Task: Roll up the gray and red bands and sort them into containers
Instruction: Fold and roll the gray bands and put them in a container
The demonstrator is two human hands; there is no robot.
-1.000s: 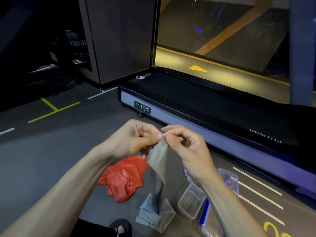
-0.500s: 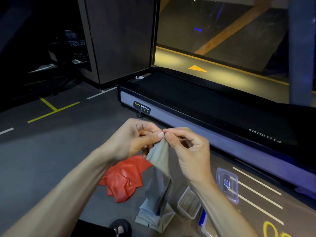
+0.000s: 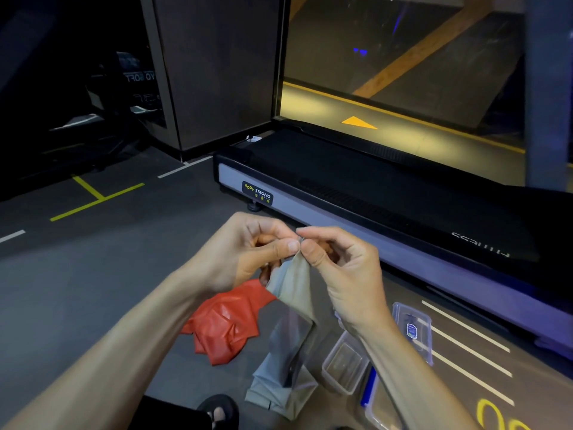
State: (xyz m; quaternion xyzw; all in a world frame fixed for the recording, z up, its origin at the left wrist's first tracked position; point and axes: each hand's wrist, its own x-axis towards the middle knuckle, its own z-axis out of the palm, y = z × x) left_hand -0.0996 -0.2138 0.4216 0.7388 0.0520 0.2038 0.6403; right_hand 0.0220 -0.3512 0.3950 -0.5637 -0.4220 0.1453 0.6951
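— What did the head view show of the room?

— A dark grey gym floor (image 3: pixel 77 290) with yellow and white lines, and a black treadmill deck (image 3: pixel 356 187) with a silver side rail crossing the centre and right. A crumpled red elastic band (image 3: pixel 224 327) lay on the floor at lower centre. Right of it stood an open clear plastic container (image 3: pixel 344 366), with a clear lid (image 3: pixel 412 330) further right.

— And the hands?

— Both were raised at centre frame, fingertips meeting. The left hand (image 3: pixel 245 252) and the right hand (image 3: pixel 341 268) each pinched the top corner of the thin grey elastic band (image 3: pixel 291 283) between thumb and forefinger. The band hung down, its lower end bunched on the floor at bottom centre.
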